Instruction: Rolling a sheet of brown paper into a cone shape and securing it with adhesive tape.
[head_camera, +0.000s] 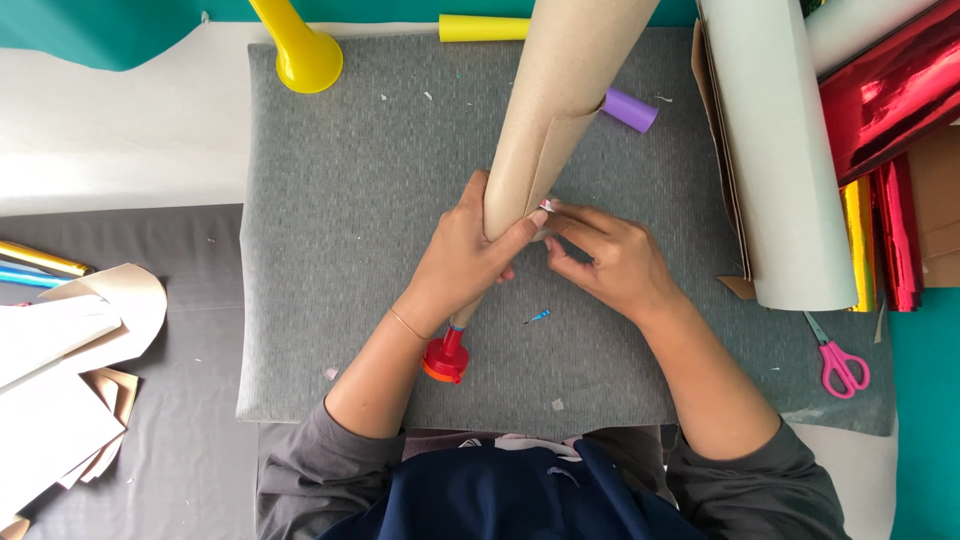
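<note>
Head view: the brown kraft-paper cone (548, 110) is already rolled, its wide end running off the frame at 12 o'clock and its narrow end over the grey felt mat (340, 250). The left hand (462, 258) holds a clenched grip around the cone; the right hand (605, 262), at 3 o'clock of it, pinches the loose seam edge, seemingly not yet fixed. The red cap (446, 360) at 6 o'clock is partly hidden; what it belongs to is unclear.
</note>
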